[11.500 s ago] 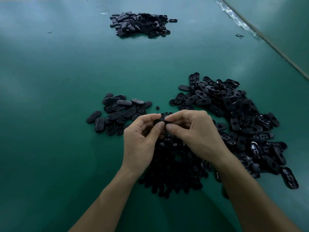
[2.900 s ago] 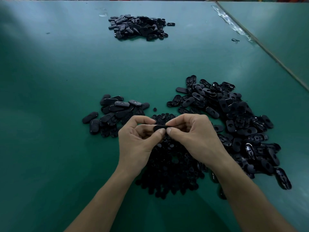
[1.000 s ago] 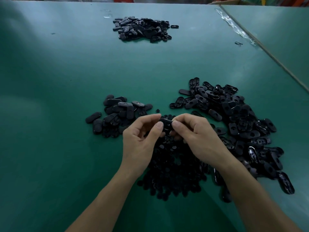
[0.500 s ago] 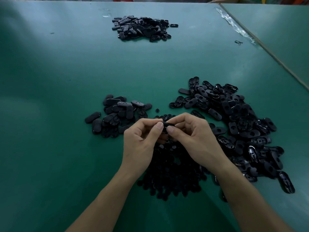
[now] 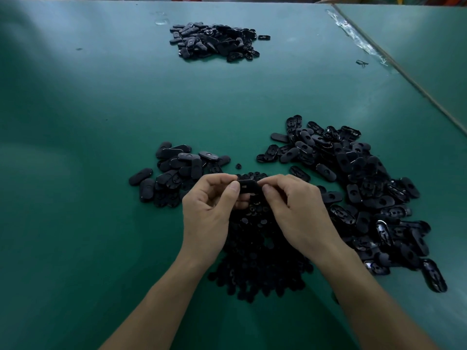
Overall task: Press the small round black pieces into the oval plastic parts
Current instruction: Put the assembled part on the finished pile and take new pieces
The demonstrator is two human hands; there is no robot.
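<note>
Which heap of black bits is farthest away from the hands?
The heap alone at the green table's far edge; the other three lie around the left hand and right hand.

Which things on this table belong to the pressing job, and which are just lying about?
In use: oval part pinched by left hand and right hand; round pieces heaped beneath; right pile of ovals; left pile of ovals.
Lying about: far pile; small scrap, far right; tape strip.
</note>
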